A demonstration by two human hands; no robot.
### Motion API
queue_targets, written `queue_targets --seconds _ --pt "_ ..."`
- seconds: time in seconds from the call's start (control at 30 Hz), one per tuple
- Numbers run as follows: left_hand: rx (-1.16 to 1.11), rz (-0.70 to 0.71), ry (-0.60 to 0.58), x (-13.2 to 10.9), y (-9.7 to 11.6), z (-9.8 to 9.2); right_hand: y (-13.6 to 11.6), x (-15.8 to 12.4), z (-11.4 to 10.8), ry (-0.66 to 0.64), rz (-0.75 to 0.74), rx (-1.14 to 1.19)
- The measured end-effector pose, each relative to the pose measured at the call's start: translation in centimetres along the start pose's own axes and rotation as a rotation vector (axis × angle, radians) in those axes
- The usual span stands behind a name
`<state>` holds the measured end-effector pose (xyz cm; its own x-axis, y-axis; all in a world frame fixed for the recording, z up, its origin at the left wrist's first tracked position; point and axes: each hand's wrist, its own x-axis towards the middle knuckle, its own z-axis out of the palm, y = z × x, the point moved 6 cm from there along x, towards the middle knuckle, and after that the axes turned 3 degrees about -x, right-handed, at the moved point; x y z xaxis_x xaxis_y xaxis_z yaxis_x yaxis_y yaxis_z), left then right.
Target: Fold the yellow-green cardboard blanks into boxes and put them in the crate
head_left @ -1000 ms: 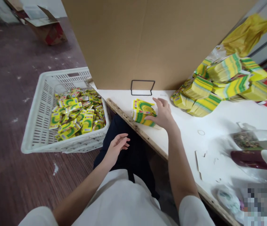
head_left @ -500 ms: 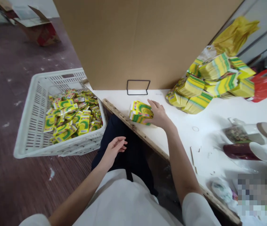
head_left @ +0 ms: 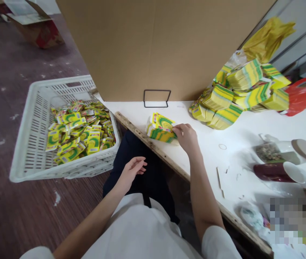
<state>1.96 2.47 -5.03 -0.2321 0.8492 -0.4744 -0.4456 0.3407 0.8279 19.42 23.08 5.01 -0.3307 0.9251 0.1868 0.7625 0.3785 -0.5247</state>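
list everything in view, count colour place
carton stack: one, yellow-green, table's near edge
carton bundles: many, yellow-green, heaped far right on table
table: one, white, right
crate: one, white, floor left
packets: many, yellow-green, inside crate
cardboard sheet: one, brown, upright behind table
wire stand: one, black, at sheet's foot
yellow bag: one, yellow, above bundles
red bag: one, red, right of bundles
left hand: one, bare, open over lap
right hand: one, bare, pinching carton stack

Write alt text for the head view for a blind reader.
The right hand pinches a stack of yellow-green flat cartons at the near edge of the table; the left hand lies open over the lap. A white crate of matching packets stands on the floor at left.
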Motion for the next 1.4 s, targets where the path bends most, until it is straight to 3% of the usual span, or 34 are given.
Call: queue_targets --seconds 0.47,0.57,0.63,0.73,0.8,0.93,1.03,1.13,1.23,1.4 --pt "0.017 0.002 -0.037 0.6 0.5 1.2 -0.9 0.5 -0.7 0.042 0.0 0.026" --pt "0.014 0.071 -0.087 0.1 0.9 1.5 -2.0 -1.0 -1.9 0.075 0.013 0.16" --pt "-0.05 0.191 -0.148 -0.1 1.7 2.0 -3.5 -2.9 -2.1 0.068 -0.026 0.254" --pt "-0.232 0.383 -0.121 -0.4 3.5 2.4 -6.5 -6.8 0.1 -0.108 -0.141 0.371" --pt "-0.311 0.425 -0.041 -0.3 4.4 2.4 -8.1 -9.5 2.4 -0.242 -0.174 0.483" --pt "-0.244 0.472 0.074 -0.9 5.1 2.4 -8.4 -12.6 4.8 -0.2 -0.053 0.796" --pt "-0.113 0.539 0.073 -1.9 4.8 2.5 -8.0 -13.4 5.4 -0.204 0.003 0.922" --pt "-0.01 0.506 0.028 -2.1 3.7 2.8 -7.8 -13.7 5.4 -0.203 -0.003 0.808" --pt "-0.069 0.478 0.024 -1.8 3.3 2.7 -7.6 -13.9 5.4 -0.207 0.004 0.718" --pt "-0.215 0.519 0.033 -1.5 4.0 2.7 -7.2 -13.9 6.2 -0.306 0.079 1.058"
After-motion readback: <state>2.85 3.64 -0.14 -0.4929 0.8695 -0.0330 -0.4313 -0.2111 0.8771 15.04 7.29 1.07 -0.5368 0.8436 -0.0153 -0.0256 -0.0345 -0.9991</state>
